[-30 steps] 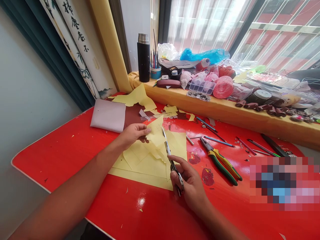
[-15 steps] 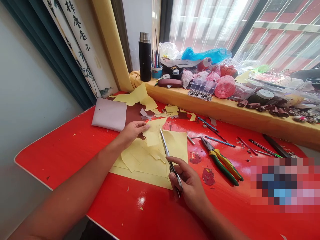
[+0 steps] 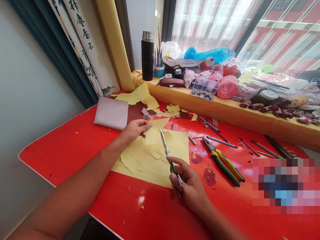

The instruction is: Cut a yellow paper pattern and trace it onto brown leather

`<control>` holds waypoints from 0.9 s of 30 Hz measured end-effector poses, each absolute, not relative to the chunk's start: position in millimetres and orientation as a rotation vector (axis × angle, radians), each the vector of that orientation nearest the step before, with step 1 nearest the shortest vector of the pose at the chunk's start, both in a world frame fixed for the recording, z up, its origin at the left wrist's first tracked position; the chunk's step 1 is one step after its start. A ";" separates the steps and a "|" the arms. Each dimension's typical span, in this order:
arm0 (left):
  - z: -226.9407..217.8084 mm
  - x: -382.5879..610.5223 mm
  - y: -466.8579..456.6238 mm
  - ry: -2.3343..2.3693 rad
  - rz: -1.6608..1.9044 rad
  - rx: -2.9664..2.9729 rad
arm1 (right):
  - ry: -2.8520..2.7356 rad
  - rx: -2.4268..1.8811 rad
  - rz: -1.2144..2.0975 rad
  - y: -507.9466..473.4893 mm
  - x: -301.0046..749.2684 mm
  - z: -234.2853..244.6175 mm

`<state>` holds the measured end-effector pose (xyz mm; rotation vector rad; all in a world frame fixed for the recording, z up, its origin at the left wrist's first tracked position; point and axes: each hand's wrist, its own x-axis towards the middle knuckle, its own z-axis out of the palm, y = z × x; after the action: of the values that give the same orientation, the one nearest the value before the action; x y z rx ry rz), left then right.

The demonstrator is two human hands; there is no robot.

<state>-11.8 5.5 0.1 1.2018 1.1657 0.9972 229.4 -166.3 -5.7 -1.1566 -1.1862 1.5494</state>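
Observation:
Between its thumb and fingers, my left hand [image 3: 135,130] pinches a small piece of yellow paper [image 3: 153,134] by its left edge. My right hand [image 3: 189,180] is wrapped round the handles of metal scissors [image 3: 164,144]. Their blades point away from me, look nearly closed, and their tips overlap the right part of the held piece. Whether the blades touch the paper I cannot tell. Below both hands, larger yellow sheets [image 3: 136,160] with ragged and straight edges lie on the red table [image 3: 117,206].
Pliers [image 3: 222,163] with green and yellow handles lie right of the sheets, near several pens [image 3: 222,141]. Yellow scraps [image 3: 172,109] and a pale folded pad [image 3: 111,113] lie behind. A black flask [image 3: 147,60] stands on the cluttered sill [image 3: 180,95]. A blurred patch covers the right side.
The view has shifted slightly, so the surroundings appear a little farther right. Both hands keep their grips, and the scissors and the paper piece stay almost in place.

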 end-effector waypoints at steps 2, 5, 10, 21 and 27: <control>-0.2 -12.2 5.2 1.147 0.987 1.207 | -1.183 -1.156 1.551 -166.2 229.4 -5.7; 0.3 -12.3 3.9 1.107 0.957 1.206 | -1.169 -1.145 1.545 -165.6 229.6 -5.3; 3.8 -10.4 1.6 1.082 0.931 1.200 | -1.147 -1.147 1.539 -165.3 229.3 -3.9; 5.0 -8.4 0.0 1.064 0.901 1.219 | -1.131 -1.159 1.527 -164.7 228.8 -3.2; 1.7 -9.4 -0.5 1.036 0.824 1.241 | -1.118 -1.166 1.509 -164.9 229.0 -2.8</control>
<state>-9.4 -0.5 1.7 1.2410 1.0363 0.8236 229.0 -164.9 -2.8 -1.1657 -1.1181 1.5090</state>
